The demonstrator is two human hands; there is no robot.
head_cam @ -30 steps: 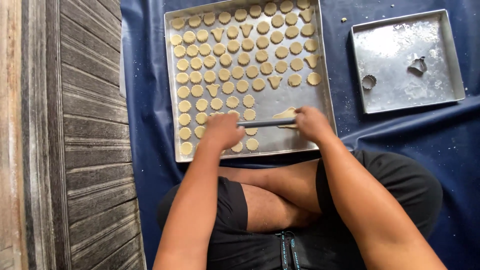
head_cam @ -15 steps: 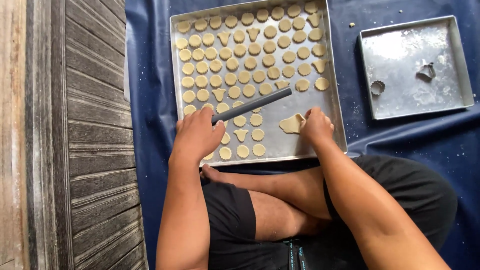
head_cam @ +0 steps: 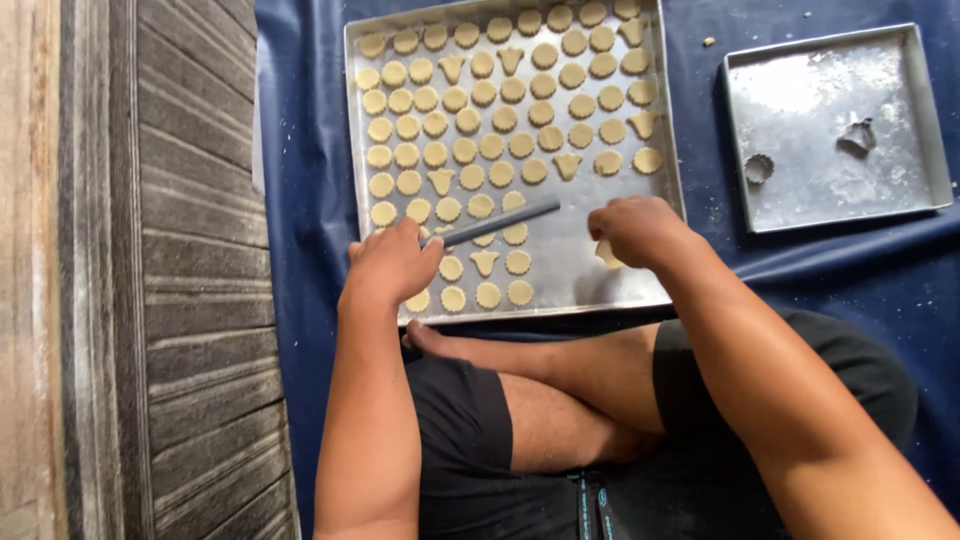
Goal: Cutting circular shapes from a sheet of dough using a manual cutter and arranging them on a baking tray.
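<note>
Steel spatula [head_cam: 495, 222] is being gripped in the left hand [head_cam: 393, 264] over the baking tray [head_cam: 570, 290]; right hand [head_cam: 632, 230] is pinching a dough cut-out [head_cam: 606, 254].

A thin grey metal blade [head_cam: 495, 222] lies slantwise over the baking tray [head_cam: 600, 285], pale dough piece [head_cam: 607, 253] beside.

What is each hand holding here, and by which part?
The left hand holds a thin dark tool by its near end. The right hand covers a pale dough piece; the grip cannot be told.
</note>
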